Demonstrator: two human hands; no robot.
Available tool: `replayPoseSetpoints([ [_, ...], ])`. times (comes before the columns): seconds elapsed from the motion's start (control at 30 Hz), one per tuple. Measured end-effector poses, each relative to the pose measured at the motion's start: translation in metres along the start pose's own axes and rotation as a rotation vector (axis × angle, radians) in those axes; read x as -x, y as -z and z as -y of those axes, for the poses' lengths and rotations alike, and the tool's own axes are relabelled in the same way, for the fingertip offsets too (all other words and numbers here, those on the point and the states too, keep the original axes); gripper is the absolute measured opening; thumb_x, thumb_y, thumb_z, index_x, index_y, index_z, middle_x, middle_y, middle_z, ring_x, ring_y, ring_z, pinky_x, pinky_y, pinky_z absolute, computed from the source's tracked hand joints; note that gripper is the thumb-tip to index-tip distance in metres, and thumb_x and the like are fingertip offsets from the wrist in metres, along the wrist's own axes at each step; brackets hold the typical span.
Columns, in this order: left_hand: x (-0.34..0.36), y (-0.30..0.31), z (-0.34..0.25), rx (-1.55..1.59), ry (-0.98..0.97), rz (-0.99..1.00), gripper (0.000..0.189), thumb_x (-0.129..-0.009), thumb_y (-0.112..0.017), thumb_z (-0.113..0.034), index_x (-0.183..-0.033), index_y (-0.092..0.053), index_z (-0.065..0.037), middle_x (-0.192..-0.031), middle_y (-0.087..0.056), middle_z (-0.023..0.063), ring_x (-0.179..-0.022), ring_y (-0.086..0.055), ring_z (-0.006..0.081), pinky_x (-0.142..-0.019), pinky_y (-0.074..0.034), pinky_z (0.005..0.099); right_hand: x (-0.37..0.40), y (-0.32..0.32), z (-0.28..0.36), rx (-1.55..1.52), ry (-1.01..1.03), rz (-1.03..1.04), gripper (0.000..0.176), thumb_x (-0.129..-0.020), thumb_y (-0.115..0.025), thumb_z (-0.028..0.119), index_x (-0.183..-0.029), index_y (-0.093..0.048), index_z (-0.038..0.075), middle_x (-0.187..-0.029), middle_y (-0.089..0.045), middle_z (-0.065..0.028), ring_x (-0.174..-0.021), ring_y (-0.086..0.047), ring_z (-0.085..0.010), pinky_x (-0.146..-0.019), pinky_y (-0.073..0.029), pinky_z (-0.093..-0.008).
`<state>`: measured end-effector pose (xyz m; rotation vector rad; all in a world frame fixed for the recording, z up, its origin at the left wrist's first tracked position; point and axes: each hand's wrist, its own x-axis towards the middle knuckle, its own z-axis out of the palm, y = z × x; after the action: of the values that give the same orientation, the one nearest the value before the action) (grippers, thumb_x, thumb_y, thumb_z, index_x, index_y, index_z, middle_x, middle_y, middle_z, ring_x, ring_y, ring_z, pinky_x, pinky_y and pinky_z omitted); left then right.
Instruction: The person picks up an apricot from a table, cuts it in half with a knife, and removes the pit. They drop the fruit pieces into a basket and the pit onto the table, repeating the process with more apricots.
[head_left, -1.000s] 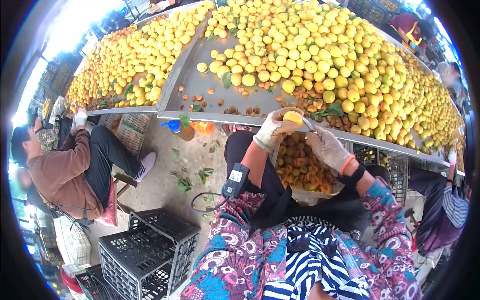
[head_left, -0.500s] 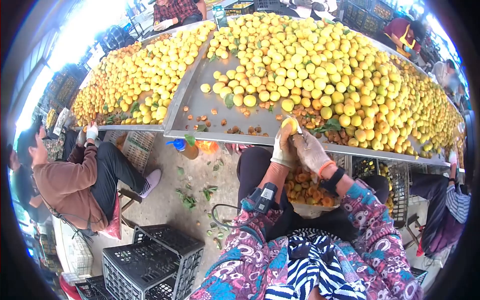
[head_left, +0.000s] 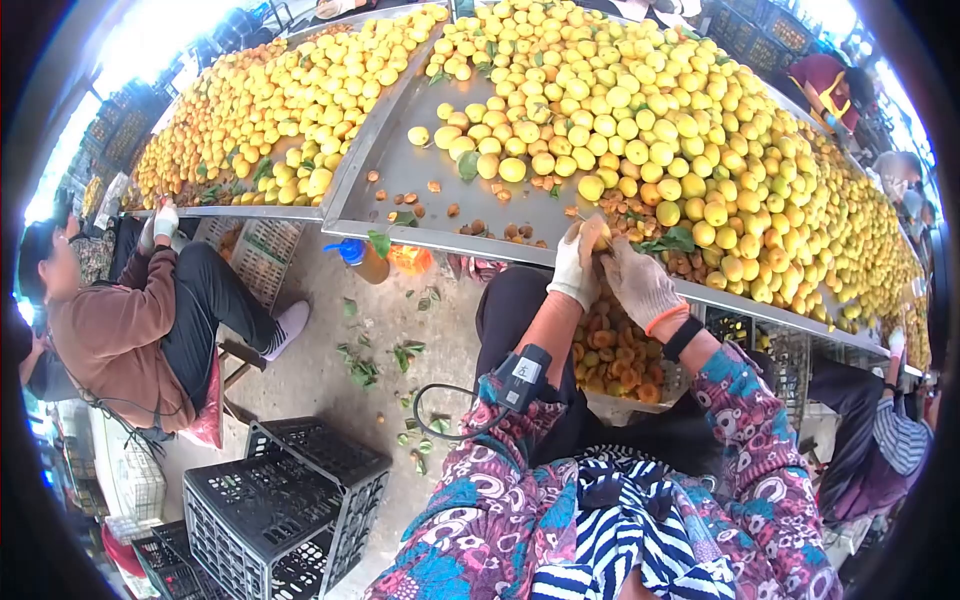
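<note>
My left hand [head_left: 574,268], in a white glove, grips a yellow apricot [head_left: 597,232] at the front edge of the metal table [head_left: 400,170]. My right hand [head_left: 640,285], in a grey glove with an orange cuff, is pressed against the same fruit from the right; whatever it holds is hidden behind the fingers. Both hands hover over a crate of halved apricots [head_left: 620,355] between my knees. A big heap of whole yellow apricots [head_left: 640,110] covers the table just beyond my hands.
Brown pits [head_left: 470,228] and leaves lie on the bare metal. A seated person in a brown top [head_left: 110,330] works at the left table. Black plastic crates [head_left: 280,500] stand on the floor at lower left. Other people sit at the right edge.
My hands have moved from in front of the crate up to the table edge, then lowered a little. The apricot stays gripped, now more covered by my fingers.
</note>
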<state>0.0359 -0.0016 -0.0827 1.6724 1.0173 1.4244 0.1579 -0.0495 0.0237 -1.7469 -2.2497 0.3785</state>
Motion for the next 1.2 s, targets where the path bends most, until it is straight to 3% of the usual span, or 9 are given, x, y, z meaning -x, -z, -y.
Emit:
replayPoseSetpoints([
  [0.03,0.0,0.005,-0.012,-0.336,-0.146,-0.018,0.068,-0.055,-0.072,-0.002,-0.119,-0.048,-0.003,-0.111,-0.054,0.0205,-0.102,-0.054,0.0409,-0.085,-0.047,0.0376,-0.003,0.0,0.001,-0.029,0.029,-0.01,0.036,-0.092,-0.051,0.025,-0.116,-0.047,-0.001,-0.075,-0.062,-0.0248,-0.075,-0.062,-0.0417,-0.064,-0.05,-0.047],
  [0.1,-0.007,-0.013,0.002,0.761,0.281,-0.157,0.05,-0.07,-0.067,-0.01,-0.115,-0.049,-0.002,-0.107,-0.055,0.0178,-0.096,-0.055,0.0358,-0.083,-0.047,0.0361,-0.007,0.001,0.002,-0.083,0.084,-0.037,0.029,-0.091,-0.051,0.023,-0.11,-0.047,0.001,-0.077,-0.062,-0.0258,-0.077,-0.061,-0.0432,-0.065,-0.049,-0.0487],
  [0.2,-0.006,-0.003,-0.051,0.96,0.575,-0.272,0.036,-0.086,-0.057,-0.034,-0.104,-0.053,-0.003,-0.091,-0.056,0.0085,-0.081,-0.055,0.0201,-0.074,-0.046,0.0302,-0.007,0.002,0.0,-0.138,0.041,0.037,0.028,-0.092,-0.049,0.022,-0.108,-0.051,0.0,-0.082,-0.062,-0.026,-0.081,-0.062,-0.0396,-0.067,-0.048,-0.0429],
  [0.43,-0.008,-0.017,-0.022,1.024,0.507,-0.326,0.034,-0.087,-0.056,-0.036,-0.093,-0.056,-0.003,-0.082,-0.054,0.0052,-0.075,-0.053,0.0167,-0.071,-0.045,0.0298,0.001,-0.004,0.008,-0.64,-0.056,0.073,0.032,-0.095,-0.049,0.02,-0.117,-0.053,-0.002,-0.09,-0.061,-0.0067,-0.081,-0.053,-0.0118,-0.072,-0.045,-0.0292],
  [0.6,-0.013,-0.019,-0.006,1.029,0.46,-0.314,0.033,-0.088,-0.051,-0.035,-0.092,-0.053,-0.003,-0.081,-0.058,0.0105,-0.076,-0.06,0.0237,-0.072,-0.05,0.034,-0.007,-0.028,0.004,-1.051,-0.1,0.057,0.032,-0.095,-0.051,0.022,-0.118,-0.053,0.001,-0.098,-0.059,-0.0021,-0.087,-0.049,-0.0074,-0.075,-0.044,-0.0234],
  [0.73,-0.007,-0.015,-0.014,0.979,0.52,-0.41,0.031,-0.087,-0.05,-0.032,-0.087,-0.057,-0.002,-0.081,-0.055,0.0034,-0.076,-0.05,0.0148,-0.072,-0.041,0.0287,-0.012,-0.025,0.009,-1.304,-0.334,0.14,0.03,-0.095,-0.052,0.025,-0.117,-0.053,0.005,-0.097,-0.058,-0.0014,-0.085,-0.052,-0.0083,-0.076,-0.044,-0.0217],
  [0.9,-0.01,-0.004,-0.031,1.268,0.577,-0.243,0.039,-0.083,-0.048,-0.035,-0.099,-0.057,0.0,-0.091,-0.063,0.013,-0.084,-0.062,0.0243,-0.081,-0.05,0.0341,-0.007,0.007,0.023,-1.15,-0.357,0.319,0.036,-0.095,-0.048,0.036,-0.112,-0.054,0.006,-0.078,-0.054,0.0021,-0.063,-0.048,-0.0076,-0.053,-0.037,-0.0231],
  [0.97,-0.011,-0.008,-0.006,1.28,0.448,-0.299,0.035,-0.087,-0.051,-0.038,-0.099,-0.057,-0.005,-0.089,-0.061,0.0098,-0.084,-0.061,0.0224,-0.08,-0.05,0.036,-0.009,-0.012,-0.008,-0.274,-0.053,-0.018,0.049,-0.094,-0.048,0.043,-0.123,-0.052,0.004,-0.077,-0.058,-0.006,-0.069,-0.056,-0.0169,-0.064,-0.045,-0.0322],
  [1.2,-0.009,-0.028,-0.018,0.957,0.362,-0.172,0.033,-0.092,-0.045,-0.036,-0.091,-0.06,-0.007,-0.077,-0.058,0.0039,-0.058,-0.057,0.0141,-0.05,-0.045,0.0258,-0.034,-0.003,-0.025,-0.444,0.078,-0.171,0.036,-0.087,-0.063,0.019,-0.116,-0.052,0.002,-0.089,-0.066,-0.0076,-0.078,-0.059,-0.0125,-0.07,-0.049,-0.0278],
])
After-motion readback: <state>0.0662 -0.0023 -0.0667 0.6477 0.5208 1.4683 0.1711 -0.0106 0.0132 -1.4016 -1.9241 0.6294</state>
